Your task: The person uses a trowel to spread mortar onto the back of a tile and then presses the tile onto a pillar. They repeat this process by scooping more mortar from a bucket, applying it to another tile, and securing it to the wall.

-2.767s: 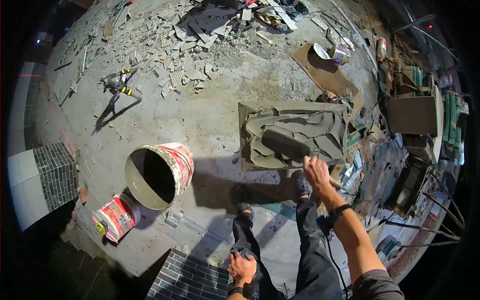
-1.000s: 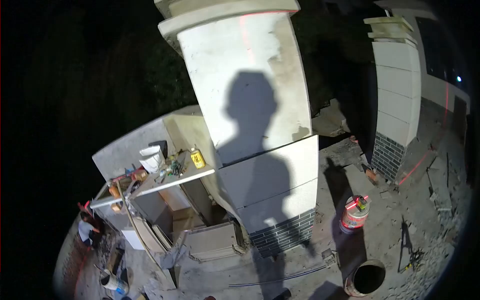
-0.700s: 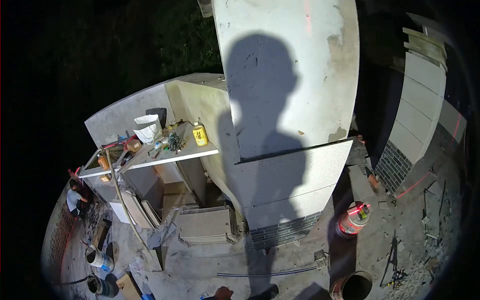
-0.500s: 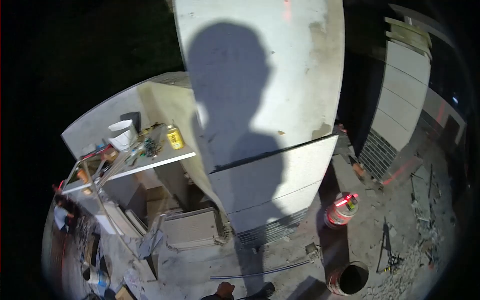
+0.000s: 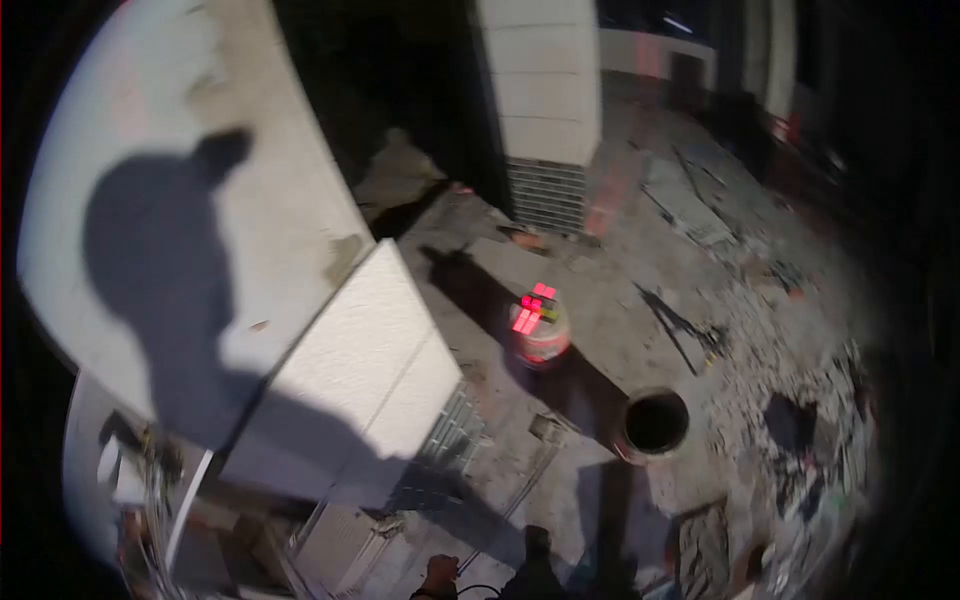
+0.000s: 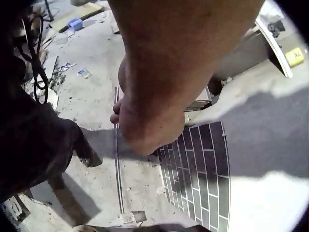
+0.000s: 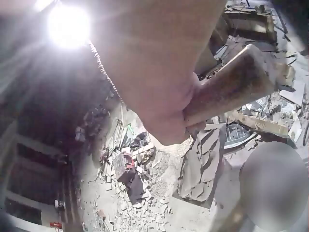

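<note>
At the bottom of the head view is my left hand (image 5: pixel 440 572), low beside the dark-trousered legs. The left wrist view shows this hand (image 6: pixel 152 123) from behind, a few fingertips loosely curled and nothing visible in it. My right hand (image 7: pixel 161 113) grips a trowel by its wooden handle (image 7: pixel 231 89), which sticks out toward the camera; the hand hides the blade. Below it lies a board spread with grey mortar (image 7: pixel 200 164). That mortar (image 5: pixel 705 550) also shows at the lower right of the head view.
A white-panelled pillar (image 5: pixel 390 350) with dark brick tiles (image 6: pixel 200 169) stands at the left. A large bucket (image 5: pixel 655 425) and a smaller bucket (image 5: pixel 543 340) carrying a red-lit laser level stand on the floor. A tripod (image 5: pixel 690 330) and broken rubble (image 5: pixel 770 370) lie beyond.
The head view went from the mortar board, where the right hand held the trowel on the mortar, up to the pillar, and now has swung right toward the buckets and rubble.
</note>
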Demonstrator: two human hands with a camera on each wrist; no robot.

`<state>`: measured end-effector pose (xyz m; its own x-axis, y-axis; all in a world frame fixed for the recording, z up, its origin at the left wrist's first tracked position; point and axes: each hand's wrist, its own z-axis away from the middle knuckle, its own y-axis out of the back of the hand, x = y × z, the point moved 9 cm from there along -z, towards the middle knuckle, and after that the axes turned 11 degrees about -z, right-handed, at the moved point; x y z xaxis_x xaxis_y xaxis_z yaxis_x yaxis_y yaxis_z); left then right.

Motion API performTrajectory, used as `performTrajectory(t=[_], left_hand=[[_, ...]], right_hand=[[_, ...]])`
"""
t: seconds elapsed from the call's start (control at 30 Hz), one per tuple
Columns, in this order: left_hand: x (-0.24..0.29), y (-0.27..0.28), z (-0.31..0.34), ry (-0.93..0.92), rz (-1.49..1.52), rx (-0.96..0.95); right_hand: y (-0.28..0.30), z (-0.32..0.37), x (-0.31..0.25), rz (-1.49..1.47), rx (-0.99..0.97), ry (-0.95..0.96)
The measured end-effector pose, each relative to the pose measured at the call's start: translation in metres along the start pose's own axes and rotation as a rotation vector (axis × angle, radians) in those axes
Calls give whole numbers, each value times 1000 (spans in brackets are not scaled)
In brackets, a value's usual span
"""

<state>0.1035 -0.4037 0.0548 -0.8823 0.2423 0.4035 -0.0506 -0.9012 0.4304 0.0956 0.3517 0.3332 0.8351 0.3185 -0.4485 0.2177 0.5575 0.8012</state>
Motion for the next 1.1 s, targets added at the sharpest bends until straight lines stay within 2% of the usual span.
performTrajectory(t=[0.03, 0.1, 0.13, 0.17, 0.23, 0.27, 0.3, 0.33, 0.37, 0.43, 0.47, 0.5, 0.53, 0.57, 0.6, 0.63, 0.7, 0.77, 0.8, 0.83, 0.97, 1.0, 1.03, 1.1], left_hand=[[3, 20, 3, 93, 129, -22], [9, 56, -28, 19, 96, -137], [23, 79, -24, 17, 40, -128], [27, 102, -18, 27, -107, -180], [51, 133, -20, -16, -191, -86], [37, 129, -23, 118, -29, -241], [56, 133, -14, 63, -112, -205], [74, 138, -5, 11, -197, -164], [93, 143, 4, -37, -284, -119], [126, 141, 26, -75, -432, -70], [137, 138, 36, -87, -486, -71], [157, 125, 49, -101, -546, -68], [173, 112, 63, -121, -590, -67], [189, 101, 73, -139, -628, -73], [202, 89, 83, -158, -663, -82], [216, 77, 92, -175, -689, -86], [236, 55, 108, -202, -733, -104], [249, 39, 119, -218, -764, -119], [254, 32, 124, -222, -780, -131], [259, 26, 126, -222, -800, -144], [264, 15, 115, -197, -903, -219], [263, 17, 109, -184, -930, -238], [263, 19, 102, -168, -955, -258], [261, 20, 84, -131, -998, -294]], right_hand=[[3, 15, 48, -24, 16, -104], [-1, 48, 135, -88, 45, -292], [-5, 71, 172, -116, 49, -383], [-12, 90, 199, -153, 52, -481], [-26, 103, 231, -251, 75, -611], [-38, 106, 262, -397, 81, -655], [-55, 100, 282, -367, 109, -633], [-57, 92, 261, -238, 90, -582], [-55, 100, 252, -348, 96, -667], [-92, 88, 274, -459, 28, -775], [-97, 81, 278, -412, -2, -726], [-122, 77, 305, -427, -18, -748], [-157, 65, 344, -370, 6, -676], [-139, 54, 314, -312, 36, -601], [-128, 56, 294, -512, -45, -686], [-128, 49, 289, -493, -23, -646], [-135, 25, 284, -252, -71, -487], [-144, 12, 277, -430, -140, -595], [-145, 1, 266, -478, -159, -551], [-141, -12, 256, -291, -100, -447], [-174, -32, 250, -347, -44, -426], [-197, -38, 250, -451, -182, -522], [-170, -37, 221, -461, -139, -619], [-160, -44, 187, -498, -91, -615]])
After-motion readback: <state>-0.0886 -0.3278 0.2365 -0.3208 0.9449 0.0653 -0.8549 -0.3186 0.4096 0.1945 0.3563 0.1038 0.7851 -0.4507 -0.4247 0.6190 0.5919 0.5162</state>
